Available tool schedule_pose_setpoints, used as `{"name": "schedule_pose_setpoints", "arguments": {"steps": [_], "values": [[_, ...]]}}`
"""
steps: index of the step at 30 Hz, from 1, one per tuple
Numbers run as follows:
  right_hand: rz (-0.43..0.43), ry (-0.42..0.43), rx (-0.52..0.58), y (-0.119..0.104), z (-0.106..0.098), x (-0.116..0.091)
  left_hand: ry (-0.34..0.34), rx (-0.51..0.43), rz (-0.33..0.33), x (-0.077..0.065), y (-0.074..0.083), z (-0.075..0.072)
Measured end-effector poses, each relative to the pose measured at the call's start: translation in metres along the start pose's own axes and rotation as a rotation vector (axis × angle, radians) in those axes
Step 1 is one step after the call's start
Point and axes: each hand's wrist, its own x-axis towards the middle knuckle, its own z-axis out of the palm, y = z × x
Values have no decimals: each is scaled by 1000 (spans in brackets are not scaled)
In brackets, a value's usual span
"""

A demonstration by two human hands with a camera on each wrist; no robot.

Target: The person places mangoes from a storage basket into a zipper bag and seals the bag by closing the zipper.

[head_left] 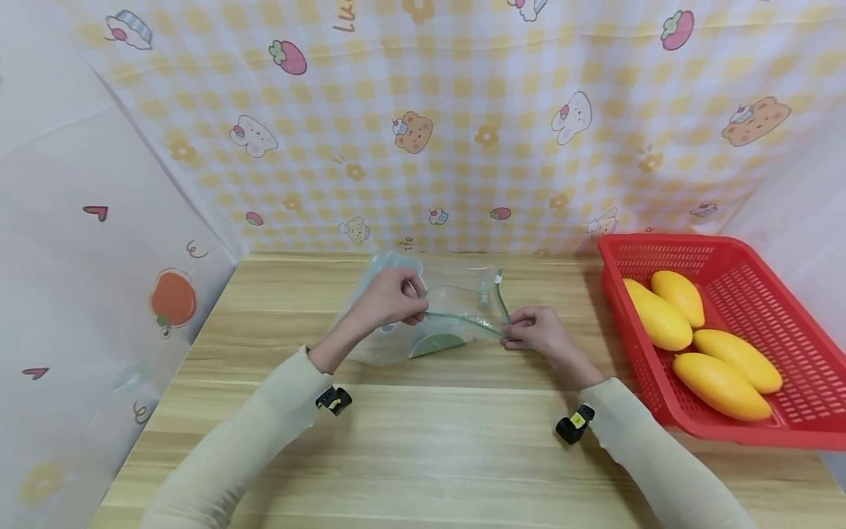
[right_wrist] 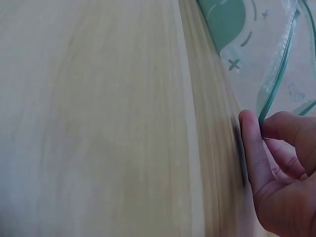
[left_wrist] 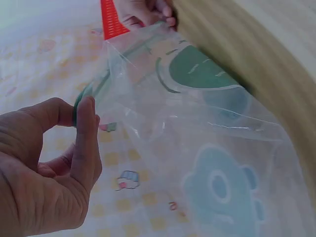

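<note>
Head view: I see a clear zip bag [head_left: 436, 343] at the far middle of the surface [head_left: 423, 448], with blue and green prints; I cannot tell how much of it rests there. Left hand [head_left: 396, 297]: fingers pinch the bag's green strip [head_left: 465, 319]. Right hand [head_left: 538, 330]: fingers pinch the strip's right end, where another green length runs to the far side, bearing a white slider [head_left: 499, 279]. To the right I log a red basket [head_left: 631, 345] holding four yellow mangoes [head_left: 722, 386].
</note>
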Motion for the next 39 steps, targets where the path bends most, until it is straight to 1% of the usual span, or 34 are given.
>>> {"name": "schedule_pose_setpoints", "arguments": {"steps": [3,6,9,12,14,15,18,22,26,28,35,37,39], "values": [[-3,-9,-8,-1,4,1,28,133,43,-4,9,-5],[-11,-8,-25,-2,8,1,37,272,67,-7,15,-7],[-25,-6,-60,-2,11,0,18,397,67,-9,19,-6],[-47,-23,-103,-1,13,-1,-4,517,59,-10,21,-5],[-61,-37,-136,-1,15,-2,-11,578,55,-9,21,-5],[-68,-42,-152,-1,15,-3,-13,592,52,-8,20,-4],[-73,-42,-183,-1,16,-4,-5,596,50,-6,17,-5],[-51,-37,-170,-1,15,-4,35,511,76,-6,14,-9],[-22,-31,-131,-1,14,-5,76,431,93,-10,15,-11],[-19,-33,-124,-2,14,-5,74,420,88,-11,15,-10],[-31,-47,-138,-6,18,-9,29,422,66,-11,10,-3],[-39,-61,-149,-8,18,-11,20,393,64,-10,7,-3],[-43,-75,-162,-10,18,-12,2,335,51,-9,4,-3]]}}
